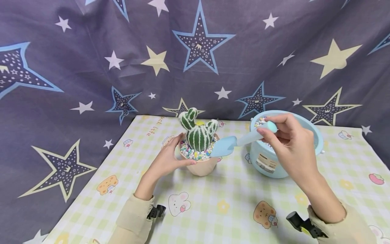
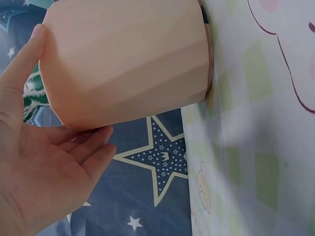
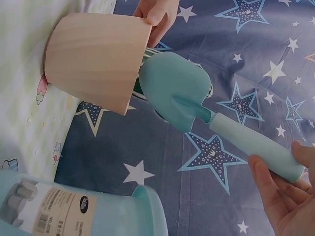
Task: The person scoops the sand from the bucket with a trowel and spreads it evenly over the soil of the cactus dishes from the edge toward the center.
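A green cactus [image 1: 198, 138] with white stripes stands in a peach-coloured flower pot [image 1: 201, 168], its base ringed by multicoloured pebbles [image 1: 194, 155]. My left hand [image 1: 166, 158] grips the pot at its left side, thumb near the front rim and fingers around the side. In my right hand [image 1: 297, 150] is a light blue trowel [image 1: 223, 146], pinched near the end of its handle. The trowel's blade tilts over the pot's right rim, close to the cactus. In the right wrist view the back of the trowel [image 3: 174, 86] hides part of the cactus.
A light blue bucket [image 1: 268, 166] with a paper label stands right of the pot, below my right hand, with similar pebbles [image 1: 260, 122] inside. A green-and-white checked cloth [image 1: 225, 217] covers the table. Behind it hangs a dark curtain [image 1: 201, 84] printed with stars.
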### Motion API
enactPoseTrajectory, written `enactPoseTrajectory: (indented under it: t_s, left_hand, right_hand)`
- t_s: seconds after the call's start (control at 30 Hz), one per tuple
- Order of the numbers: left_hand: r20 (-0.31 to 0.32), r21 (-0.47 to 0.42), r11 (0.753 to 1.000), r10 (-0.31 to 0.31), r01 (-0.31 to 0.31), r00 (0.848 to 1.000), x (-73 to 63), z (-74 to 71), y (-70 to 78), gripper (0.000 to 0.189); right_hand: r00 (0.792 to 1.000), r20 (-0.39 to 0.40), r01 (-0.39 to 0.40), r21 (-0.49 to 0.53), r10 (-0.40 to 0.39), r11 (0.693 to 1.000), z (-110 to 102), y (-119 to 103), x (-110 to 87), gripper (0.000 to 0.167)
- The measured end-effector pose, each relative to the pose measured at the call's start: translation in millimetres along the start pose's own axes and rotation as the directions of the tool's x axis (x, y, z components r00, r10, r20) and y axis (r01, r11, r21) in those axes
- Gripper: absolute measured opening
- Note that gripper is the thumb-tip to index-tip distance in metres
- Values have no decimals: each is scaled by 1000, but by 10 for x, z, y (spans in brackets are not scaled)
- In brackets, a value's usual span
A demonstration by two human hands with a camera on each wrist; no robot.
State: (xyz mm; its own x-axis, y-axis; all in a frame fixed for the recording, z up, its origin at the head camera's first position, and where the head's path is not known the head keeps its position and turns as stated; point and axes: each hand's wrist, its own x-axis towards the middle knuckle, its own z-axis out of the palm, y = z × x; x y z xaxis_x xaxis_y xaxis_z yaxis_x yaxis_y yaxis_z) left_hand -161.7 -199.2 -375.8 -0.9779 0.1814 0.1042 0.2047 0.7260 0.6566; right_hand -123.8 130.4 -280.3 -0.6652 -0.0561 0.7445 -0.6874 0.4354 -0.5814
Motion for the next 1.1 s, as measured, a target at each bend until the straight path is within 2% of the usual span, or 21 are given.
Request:
enactPoseTrajectory:
  t_s: [0.33, 0.67, 0.77, 0.87, 0.97, 1.1]
  left_hand:
    - [-3, 12, 1000, 10, -10, 1000, 5, 0, 0, 112]
    - [-2, 0, 1000, 17, -17, 1000, 11, 1, -8, 112]
    - [-4, -3, 1000, 17, -17, 1000, 11, 1, -10, 112]
    - [-6, -4, 1000, 16, -16, 1000, 12, 4, -14, 112]
    - [-6, -4, 1000, 13, -13, 1000, 10, 4, -14, 112]
    - [-3, -5, 1000, 10, -10, 1000, 8, 7, -17, 111]
  right_hand:
    - [999, -45, -25, 37, 26, 999, -94, 74, -33, 28]
    - [996, -79, -43, 30, 45, 999, -224, 155, -56, 27]
    - [994, -80, -71, 85, 77, 994, -276, 189, -53, 24]
    - [987, -73, -124, 238, 145, 963, -331, 230, -46, 20]
    - [976, -65, -165, 401, 208, 901, -379, 277, -41, 19]
    - [965, -44, -202, 496, 257, 845, -442, 335, -35, 17]
